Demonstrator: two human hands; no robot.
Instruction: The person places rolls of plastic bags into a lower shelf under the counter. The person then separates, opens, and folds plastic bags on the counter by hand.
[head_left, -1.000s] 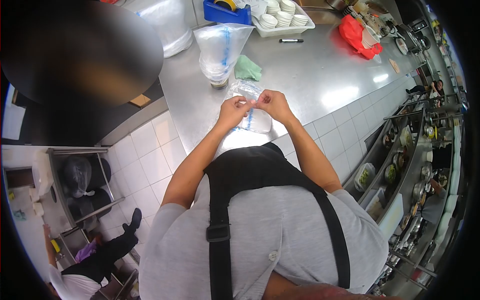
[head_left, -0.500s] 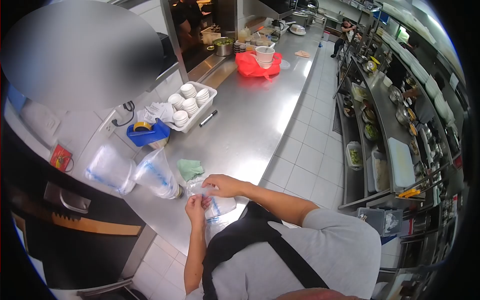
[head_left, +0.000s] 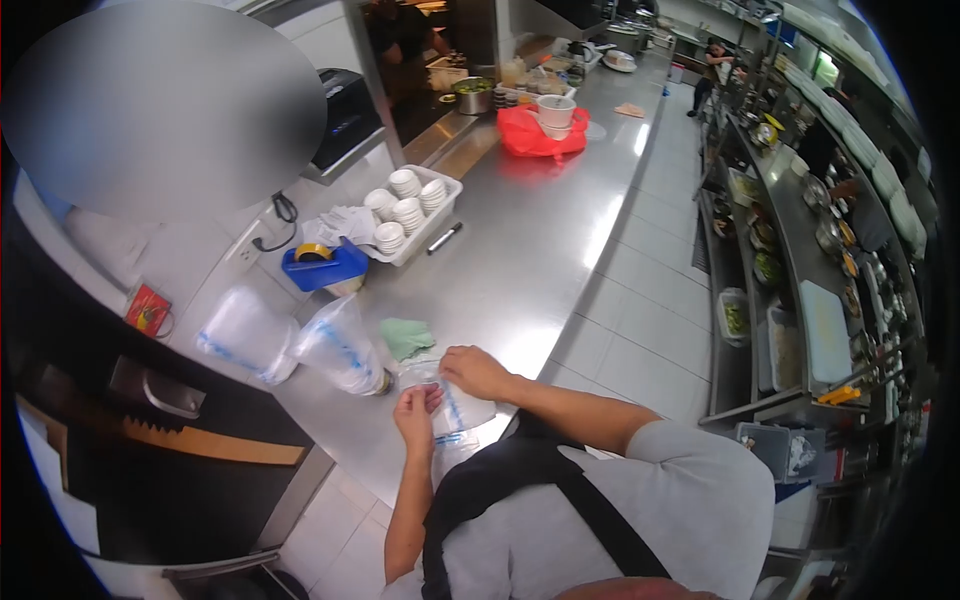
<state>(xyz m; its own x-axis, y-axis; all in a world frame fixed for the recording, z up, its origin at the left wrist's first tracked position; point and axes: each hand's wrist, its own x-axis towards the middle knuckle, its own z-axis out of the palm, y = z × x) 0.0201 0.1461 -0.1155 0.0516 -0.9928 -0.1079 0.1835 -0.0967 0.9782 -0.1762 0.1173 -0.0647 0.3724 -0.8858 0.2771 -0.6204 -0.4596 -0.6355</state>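
A clear plastic bag with blue print (head_left: pixel 465 408) lies flat near the counter's front edge. My left hand (head_left: pixel 415 412) is at its left side, fingers curled and pressed together at the plastic; what they grip is too small to make out. Over the bag's upper part, my right hand (head_left: pixel 474 372) rests with bent fingers touching it, their tips partly hidden. Just beyond the hands is a crumpled green cloth (head_left: pixel 407 338). To the left, a plastic bag bundle (head_left: pixel 342 345) leans on a small jar, with another bundle of clear bags (head_left: pixel 247 335) beside it.
A blue tape dispenser (head_left: pixel 326 267), a white basket of small cups (head_left: pixel 452 200) and a black marker (head_left: pixel 444 238) stand farther back on the steel counter (head_left: pixel 520 270). Beyond are a red bag (head_left: pixel 535 140) and white tubs. A person (head_left: pixel 708 75) stands in the far aisle.
The view has swung toward the far end of the counter. My hands have moved apart, the right one now over the bag and the left one at its side.
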